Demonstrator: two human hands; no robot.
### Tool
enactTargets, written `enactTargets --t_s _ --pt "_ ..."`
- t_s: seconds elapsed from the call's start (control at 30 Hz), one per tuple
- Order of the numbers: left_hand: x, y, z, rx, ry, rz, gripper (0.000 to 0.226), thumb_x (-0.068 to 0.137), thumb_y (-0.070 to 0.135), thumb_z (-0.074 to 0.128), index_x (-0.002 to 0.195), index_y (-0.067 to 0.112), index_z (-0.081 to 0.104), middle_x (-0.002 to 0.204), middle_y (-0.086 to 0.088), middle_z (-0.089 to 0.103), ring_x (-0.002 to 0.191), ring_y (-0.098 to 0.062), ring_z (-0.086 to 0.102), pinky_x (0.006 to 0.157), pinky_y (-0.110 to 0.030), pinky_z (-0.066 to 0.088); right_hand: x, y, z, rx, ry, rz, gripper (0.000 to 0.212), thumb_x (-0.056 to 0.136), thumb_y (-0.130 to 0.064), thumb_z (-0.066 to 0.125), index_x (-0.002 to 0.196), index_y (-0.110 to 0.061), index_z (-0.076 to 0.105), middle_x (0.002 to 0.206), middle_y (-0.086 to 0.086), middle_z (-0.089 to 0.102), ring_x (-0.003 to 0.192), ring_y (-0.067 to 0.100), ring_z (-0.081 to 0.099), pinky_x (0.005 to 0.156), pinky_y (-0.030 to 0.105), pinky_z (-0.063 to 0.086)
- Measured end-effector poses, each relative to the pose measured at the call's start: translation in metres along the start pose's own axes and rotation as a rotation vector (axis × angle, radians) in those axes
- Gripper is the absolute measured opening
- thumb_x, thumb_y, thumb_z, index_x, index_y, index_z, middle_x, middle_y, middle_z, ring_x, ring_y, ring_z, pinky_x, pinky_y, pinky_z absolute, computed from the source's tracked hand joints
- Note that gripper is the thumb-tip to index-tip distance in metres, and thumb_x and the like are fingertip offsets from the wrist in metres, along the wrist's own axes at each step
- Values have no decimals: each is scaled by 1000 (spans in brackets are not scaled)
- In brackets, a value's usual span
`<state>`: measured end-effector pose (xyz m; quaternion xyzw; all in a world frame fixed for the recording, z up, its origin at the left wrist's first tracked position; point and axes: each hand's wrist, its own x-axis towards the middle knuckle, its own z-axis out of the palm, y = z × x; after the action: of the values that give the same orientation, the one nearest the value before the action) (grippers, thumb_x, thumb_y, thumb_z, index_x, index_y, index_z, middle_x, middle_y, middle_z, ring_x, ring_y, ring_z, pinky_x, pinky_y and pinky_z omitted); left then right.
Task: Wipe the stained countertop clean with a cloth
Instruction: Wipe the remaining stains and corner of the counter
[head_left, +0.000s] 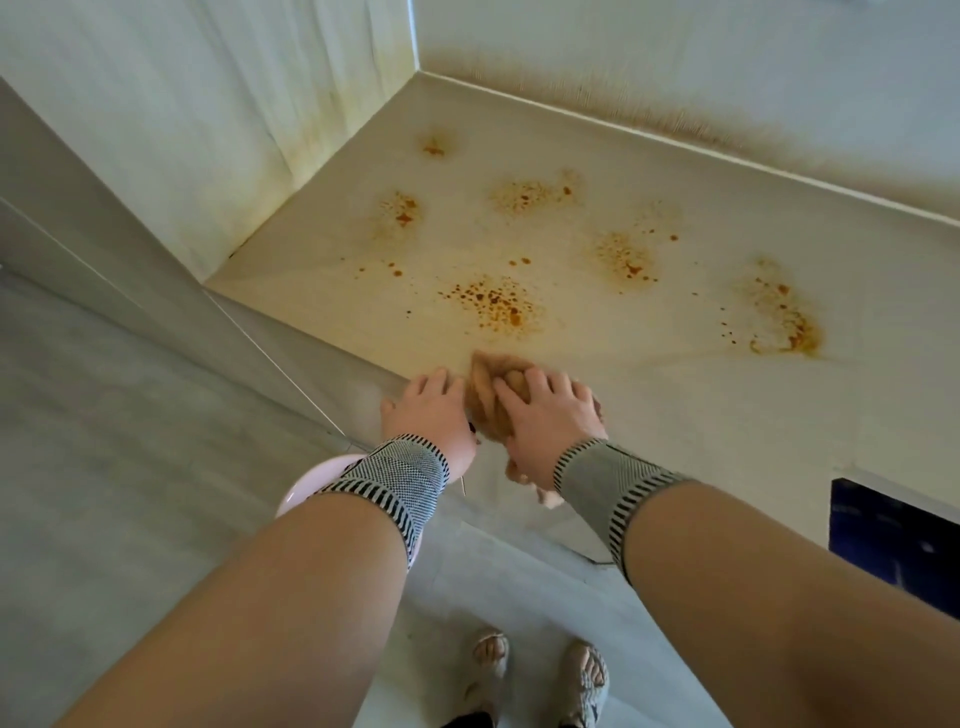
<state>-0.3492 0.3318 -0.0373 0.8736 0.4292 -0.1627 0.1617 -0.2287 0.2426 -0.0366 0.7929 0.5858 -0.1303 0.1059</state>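
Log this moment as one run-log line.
stage: wiping not begun | left hand: on counter edge | right hand: gripping cloth | countertop: orange stains unwiped

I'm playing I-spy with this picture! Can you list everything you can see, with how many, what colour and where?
countertop: one, cream, fills the middle and right
stains: about seven patches, orange-brown, spread across the countertop beyond the hands
cloth: one, tan, bunched at the counter's front edge under the hands
walls: two, pale with yellowish grime along the bottom, meeting at the back corner
dark blue thing: one, right edge, cannot tell what it is
pink round thing: one, behind the left wrist, mostly hidden
floor: grey, lower left
sandalled feet: two, bottom
wristbands: two, grey with black-and-white stripes
left hand: beside the cloth
right hand: grips the cloth
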Motion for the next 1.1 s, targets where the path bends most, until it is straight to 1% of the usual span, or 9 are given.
enactTargets --t_s 0.17,0.37,0.6,0.7,0.83,0.9,0.97,1.03,1.1 --pt "4 -8 -4 24 51 10 47 98 42 47 142 25 42 149 1 38 136 -26 34 110 -52 34 -11 19 5 42 -46 -53 70 96 -58 41 156 -42 8 162 -3 10 145 27 10 118 48 19" --pt "5 8 -8 -13 153 16 38 102 37 37 124 15 57 128 -5 55 118 -23 48 99 -40 45 -50 52 14 0 -87 158 73 92 -60 40 155 -40 10 156 2 18 136 30 24 111 47 30" --pt "12 29 -16 -280 95 -40 31 97 35 54 121 17 54 117 -4 61 106 -24 59 89 -37 51 -3 13 -15 204 -96 52 61 96 -55 32 154 -38 22 161 2 20 143 32 19 119 50 18" --pt "10 43 -21 -332 69 -75 26 94 17 55 120 17 51 110 -4 63 95 -24 60 82 -35 52 -12 25 -12 401 -34 31 61 96 -37 42 154 -29 26 159 -2 28 141 25 25 119 42 23" --pt "14 47 -28 -307 124 -101 21 95 10 54 115 14 49 100 -3 60 81 -20 52 71 -31 46 -24 45 -1 400 126 78 46 99 -34 42 144 -27 43 147 -4 43 129 21 37 110 39 36" --pt "15 36 -37 -243 208 -177 23 96 7 53 117 12 47 108 -7 57 86 -21 51 74 -31 47 -23 45 -3 343 107 43 43 101 -36 40 143 -28 46 144 -3 45 130 21 36 111 41 36" --pt "17 28 -43 -129 333 -169 24 95 7 52 119 12 49 118 -10 51 99 -21 48 88 -32 48 -20 42 -6 301 76 5 43 102 -37 38 144 -28 46 144 -4 46 132 21 34 112 42 35" --pt "16 36 -37 -78 342 -30 22 96 13 52 118 15 54 121 -5 50 103 -16 46 95 -32 48 -18 43 -6 289 83 -1 42 102 -36 39 142 -28 48 144 -4 46 132 22 34 112 41 35" --pt "8 52 -17 -89 225 150 28 98 18 52 126 17 57 132 -3 49 113 -14 48 100 -32 47 -17 46 -4 311 101 13 40 101 -34 41 138 -26 53 141 -3 48 129 22 36 110 39 35"
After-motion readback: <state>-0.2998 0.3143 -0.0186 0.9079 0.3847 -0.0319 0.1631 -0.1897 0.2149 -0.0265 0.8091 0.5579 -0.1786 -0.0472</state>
